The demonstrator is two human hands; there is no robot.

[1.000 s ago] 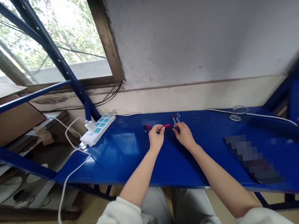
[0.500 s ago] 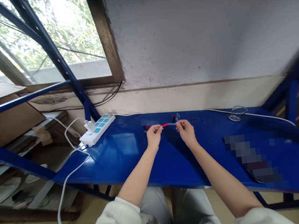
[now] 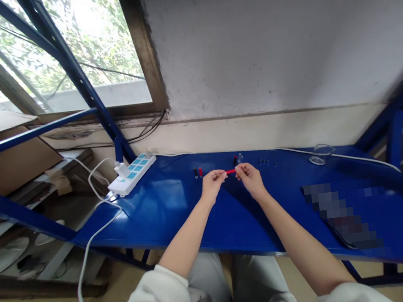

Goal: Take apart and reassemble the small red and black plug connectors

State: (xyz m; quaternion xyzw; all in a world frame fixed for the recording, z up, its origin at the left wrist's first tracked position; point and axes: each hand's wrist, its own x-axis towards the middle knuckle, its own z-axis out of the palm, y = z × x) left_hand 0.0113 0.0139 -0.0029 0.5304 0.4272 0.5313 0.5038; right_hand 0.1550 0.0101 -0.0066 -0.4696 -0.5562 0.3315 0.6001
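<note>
My left hand (image 3: 215, 182) is closed in a pinch on the left end of a slim red tube (image 3: 230, 171). At the tube's right end my right hand (image 3: 248, 176) is also pinched shut. The clear tube that this hand held is now hidden by its fingers. Both hands are above the blue tabletop (image 3: 177, 197). Just left of my left hand, a small black tube (image 3: 196, 173) and a small red one (image 3: 200, 172) stand upright. Behind my right hand are a dark tube with some red (image 3: 235, 160) and small clear pieces (image 3: 240, 157).
Several tiny parts (image 3: 264, 162) lie right of my right hand. Farther right is a clear round container (image 3: 317, 160) near a white cable (image 3: 358, 159). A white power strip (image 3: 133, 174) sits at the left, and a dark, pixelated flat object (image 3: 340, 217) at the right front.
My hands have come closer together along the red tube. The clear length that showed between them is no longer visible. The camera view has shifted slightly.
</note>
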